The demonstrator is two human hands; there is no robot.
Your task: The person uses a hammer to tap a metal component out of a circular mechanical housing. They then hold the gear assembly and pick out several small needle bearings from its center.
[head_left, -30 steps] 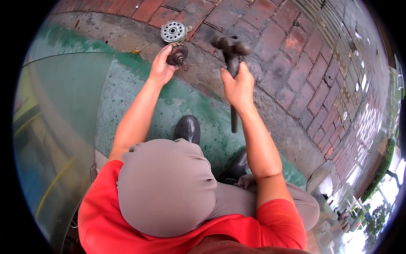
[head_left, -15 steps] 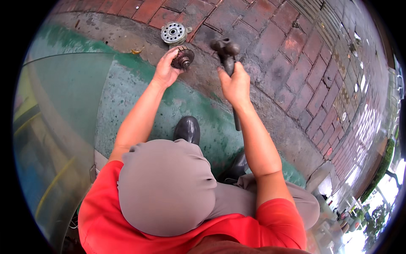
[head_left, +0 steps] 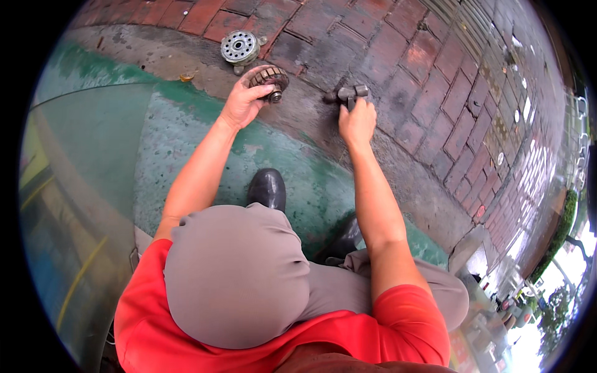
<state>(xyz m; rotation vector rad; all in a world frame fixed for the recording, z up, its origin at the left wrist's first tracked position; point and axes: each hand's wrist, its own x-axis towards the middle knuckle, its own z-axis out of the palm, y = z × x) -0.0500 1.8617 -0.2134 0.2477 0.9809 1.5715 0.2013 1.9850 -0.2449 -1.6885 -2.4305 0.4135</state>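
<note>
My left hand (head_left: 240,107) is closed round a dark, round motor part (head_left: 271,77) with slotted sides and a short shaft poking out towards me. My right hand (head_left: 358,124) grips a hammer (head_left: 352,93) close below its dark, worn metal head. The handle is hidden by that hand and forearm. Beyond my left hand, a silvery round metal housing (head_left: 240,47) with a ring of holes in its top sits on the paving. A gap of bare ground separates the hammer from the motor part.
Red and grey paving bricks (head_left: 429,105) stretch away ahead and to the right. A green-painted step (head_left: 249,152) lies under my boots (head_left: 267,188). On the left stands a glass panel (head_left: 81,161). A small yellowish leaf (head_left: 186,78) lies at the step's edge.
My right hand has lowered the hammer, and its handle no longer shows past my wrist. My left hand has tilted the motor part, so more of its slotted side shows.
</note>
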